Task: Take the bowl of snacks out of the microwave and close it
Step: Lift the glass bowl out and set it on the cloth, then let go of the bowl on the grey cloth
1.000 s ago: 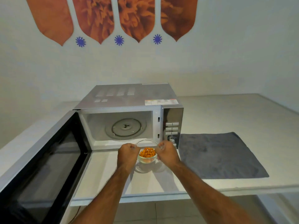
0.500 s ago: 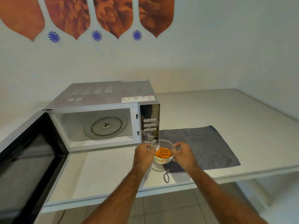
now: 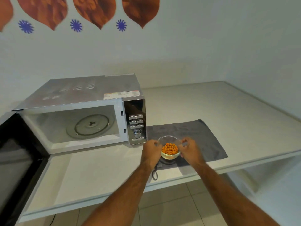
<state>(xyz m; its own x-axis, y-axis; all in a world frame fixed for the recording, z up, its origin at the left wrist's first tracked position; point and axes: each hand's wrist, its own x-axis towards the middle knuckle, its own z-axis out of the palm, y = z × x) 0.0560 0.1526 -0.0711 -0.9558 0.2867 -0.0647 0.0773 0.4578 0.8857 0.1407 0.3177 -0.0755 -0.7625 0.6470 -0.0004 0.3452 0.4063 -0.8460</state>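
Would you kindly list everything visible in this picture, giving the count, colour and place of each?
Silver microwave: one, silver, left on the counter, cavity holding only the turntable.
Black-framed microwave door: one, black, swung open at far left.
Round glass turntable: one, clear, inside the cavity.
Clear glass bowl: one, transparent, held above the cloth's near-left corner.
Orange snacks: many, orange, inside the bowl.
Grey cloth: one, dark grey, flat on the counter right of the microwave.
White counter: one, white, along the wall.
Wall decorations: orange petal shapes and three blue stars, top.
Left hand: one, gripping the bowl's left rim.
Right hand: one, gripping its right rim.
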